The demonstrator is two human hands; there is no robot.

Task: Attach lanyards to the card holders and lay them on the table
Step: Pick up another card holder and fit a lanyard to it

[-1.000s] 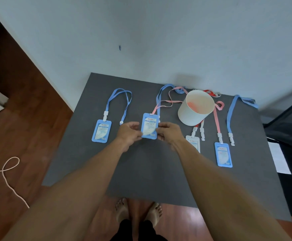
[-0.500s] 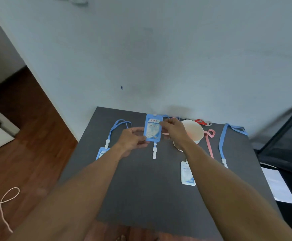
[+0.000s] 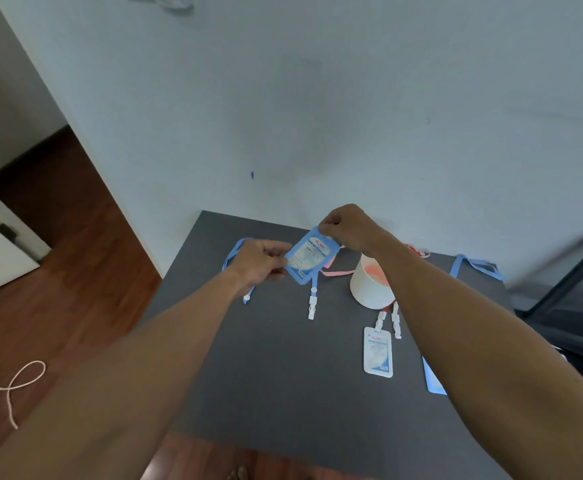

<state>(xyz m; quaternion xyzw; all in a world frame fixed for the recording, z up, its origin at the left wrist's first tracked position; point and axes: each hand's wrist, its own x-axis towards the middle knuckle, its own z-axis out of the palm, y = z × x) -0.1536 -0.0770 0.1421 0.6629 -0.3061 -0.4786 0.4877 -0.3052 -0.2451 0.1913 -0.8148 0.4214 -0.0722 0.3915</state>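
Progress stands partway. Both hands hold one blue card holder (image 3: 306,255) raised above the grey surface (image 3: 283,375), tilted, printed face to the camera. Left hand (image 3: 260,263) pinches its lower left edge; right hand (image 3: 347,226) pinches the top edge, fingers curled round it. A blue lanyard strap with a white clip (image 3: 311,308) hangs below the held holder; whether that clip is fastened to anything cannot be told, and the holder's top slot is hidden by the right fingers.

Items on the surface:
- White card holder (image 3: 377,351) lies flat, a white clip at its top edge; it appears attached to a red strap, though the join is small.
- Second loose white clip (image 3: 396,325) lies just beside it.
- Another blue card holder (image 3: 434,379) is mostly hidden behind the right forearm; its state cannot be judged.
- Blue lanyard (image 3: 238,268) at the left is partly covered by the left hand.
- Blue lanyard (image 3: 473,266) at the far right lies loose.
- White paper cup (image 3: 369,285) rests on pink straps.

Judgement: at least one assembly looks finished; the held holder is not yet laid down, and spare lanyards suggest further work
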